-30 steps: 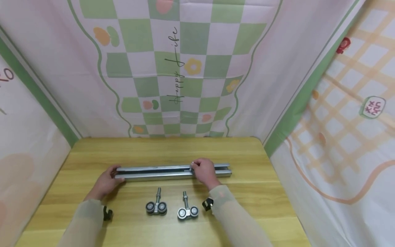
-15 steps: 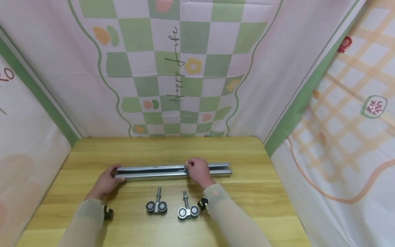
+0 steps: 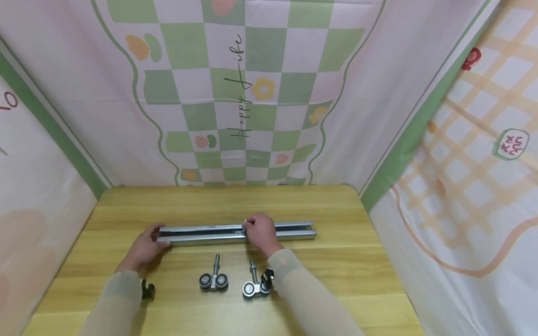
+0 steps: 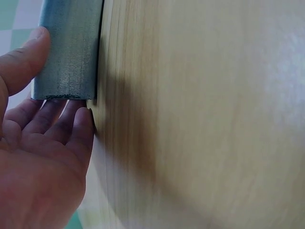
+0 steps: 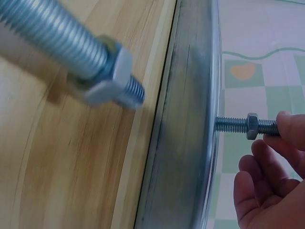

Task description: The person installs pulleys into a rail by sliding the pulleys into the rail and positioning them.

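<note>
A metal channel rail lies slot-up across the table. At its left end the left hand grips it, thumb on the near side wall and fingers around the end, as the left wrist view shows. Over the slot, the right hand pinches the tip of a threaded bolt between thumb and index finger. A nut sits on this bolt, which stands out of the rail; whatever is below it inside the rail is hidden. Two roller trolleys lie nearer, the left one and the right one, partly covered by the wrist camera.
The wooden table has printed cloth hanging behind it and on both sides. A black wrist camera on the right wrist is above the right trolley. Another is on the left wrist.
The right hand has moved left along the rail with the pinched bolt, and its wrist camera now overlaps the right trolley. The left hand and the rail have stayed in place.
</note>
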`<state>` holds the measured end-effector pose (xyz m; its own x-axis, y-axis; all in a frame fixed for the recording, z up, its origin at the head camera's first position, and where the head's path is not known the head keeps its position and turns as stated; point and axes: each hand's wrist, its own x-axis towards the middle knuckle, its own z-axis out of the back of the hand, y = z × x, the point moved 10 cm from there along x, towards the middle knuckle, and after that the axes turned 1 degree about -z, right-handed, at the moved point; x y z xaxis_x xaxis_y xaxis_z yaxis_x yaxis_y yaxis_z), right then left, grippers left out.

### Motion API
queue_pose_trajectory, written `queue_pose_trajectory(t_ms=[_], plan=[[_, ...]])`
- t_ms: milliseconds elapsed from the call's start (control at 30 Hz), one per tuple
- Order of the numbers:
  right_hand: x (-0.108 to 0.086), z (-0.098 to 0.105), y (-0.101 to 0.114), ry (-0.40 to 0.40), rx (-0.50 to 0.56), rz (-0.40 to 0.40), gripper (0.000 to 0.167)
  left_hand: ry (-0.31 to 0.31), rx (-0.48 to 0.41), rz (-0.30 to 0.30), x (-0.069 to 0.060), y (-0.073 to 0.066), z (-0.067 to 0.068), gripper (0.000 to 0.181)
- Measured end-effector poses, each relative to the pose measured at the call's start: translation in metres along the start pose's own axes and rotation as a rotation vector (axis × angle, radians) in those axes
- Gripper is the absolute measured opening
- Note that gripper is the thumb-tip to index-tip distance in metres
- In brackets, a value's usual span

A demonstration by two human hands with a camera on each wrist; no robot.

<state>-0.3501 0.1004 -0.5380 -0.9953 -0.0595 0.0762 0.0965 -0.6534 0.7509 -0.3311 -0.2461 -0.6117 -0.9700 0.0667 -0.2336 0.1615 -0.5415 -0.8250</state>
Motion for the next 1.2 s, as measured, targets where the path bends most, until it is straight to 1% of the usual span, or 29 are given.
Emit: queue_pose_trajectory(t_ms=[100, 400, 667, 867, 1000, 1200], plan=[[0.001, -0.004, 0.007, -0.003, 0.0, 0.023, 0.009, 0.0, -0.001, 0.0, 0.0, 0.0, 0.0, 0.076], [0.004, -0.022, 0.026, 0.022, -0.073, 0.076, 0.011, -0.01, 0.013, 0.014, 0.001, 0.001, 0.001, 0.075], [0.006, -0.037, 0.038, 0.053, -0.111, 0.073, 0.011, -0.009, 0.002, 0.012, 0.002, 0.001, 0.001, 0.074], [0.009, -0.049, 0.048, 0.083, -0.113, 0.098, 0.01, -0.011, -0.006, 0.015, 0.002, 0.002, 0.001, 0.072], [0.012, -0.054, 0.055, 0.104, -0.159, 0.127, 0.013, -0.01, -0.005, 0.016, 0.003, 0.002, 0.0, 0.073], [0.014, -0.064, 0.06, 0.151, -0.155, 0.127, 0.018, -0.007, -0.006, 0.021, 0.003, 0.002, 0.0, 0.074]])
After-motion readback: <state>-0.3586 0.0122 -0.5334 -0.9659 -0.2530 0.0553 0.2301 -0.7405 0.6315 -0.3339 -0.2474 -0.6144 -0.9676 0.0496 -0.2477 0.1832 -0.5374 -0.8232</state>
